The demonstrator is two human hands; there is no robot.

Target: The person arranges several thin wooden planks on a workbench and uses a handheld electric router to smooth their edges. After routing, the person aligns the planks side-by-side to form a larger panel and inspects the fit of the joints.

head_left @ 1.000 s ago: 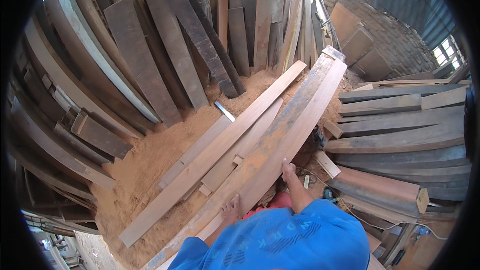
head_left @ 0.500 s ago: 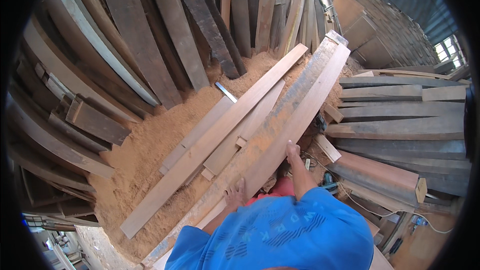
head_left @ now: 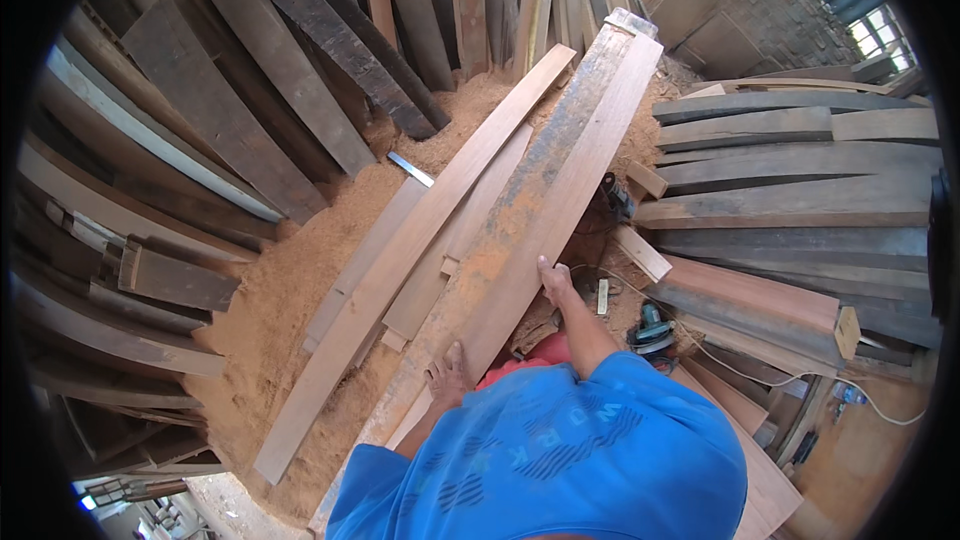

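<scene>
A long pinkish plank (head_left: 590, 165) lies along a worn, stained wooden beam (head_left: 520, 190) that runs diagonally away from me. My left hand (head_left: 447, 377) rests on the near part of this wood, fingers spread, close to where plank and beam meet. Farther along, my right hand (head_left: 556, 283) grips the plank's right edge. Its thumb is on top, and the other fingers are partly hidden. Left of the beam, a long light board (head_left: 420, 260) lies across shorter boards (head_left: 425, 305). A shiny metal strip (head_left: 411, 169) sits at their far end.
Sawdust (head_left: 285, 330) covers the ground on the left. Dark planks (head_left: 215, 110) lean at the back left, and stacked timber (head_left: 790, 200) fills the right. A green power tool (head_left: 652, 328), a dark power tool (head_left: 617, 200) and a pale cable (head_left: 740, 365) lie right of the plank.
The whole view has shifted, so the plank and boards appear higher and farther left. Both hands keep their places on the wood. More of the green power tool shows.
</scene>
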